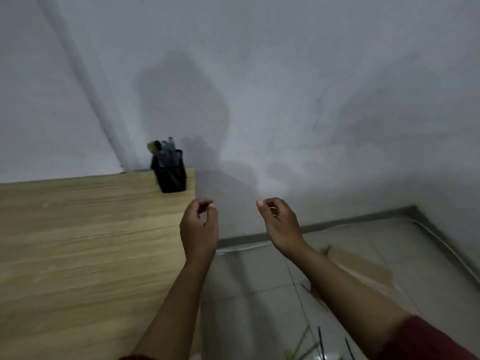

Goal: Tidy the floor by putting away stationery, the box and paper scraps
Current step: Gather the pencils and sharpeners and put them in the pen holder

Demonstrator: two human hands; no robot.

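On the tiled floor (259,294), beside the light wooden desk's (91,242) right edge, lie a flat brown cardboard box (363,266) and thin dark pens (320,341). Both should be light: the box stiff, best gripped by an edge; the pens slim, best pinched mid-shaft. Left hand (198,227) and right hand (279,224) hang above, fingers loosely curled, holding nothing; a black mesh pen holder (170,175) stands at the desk's far right corner.

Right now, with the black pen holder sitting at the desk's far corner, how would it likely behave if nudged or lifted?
The black pen holder looks tall and narrow, so a push near its rim might tip it. It stands close to the edge of the wooden desk, so a sideways nudge could send it off. Pens stick out loosely above it and would probably rattle or spill if it tilted.
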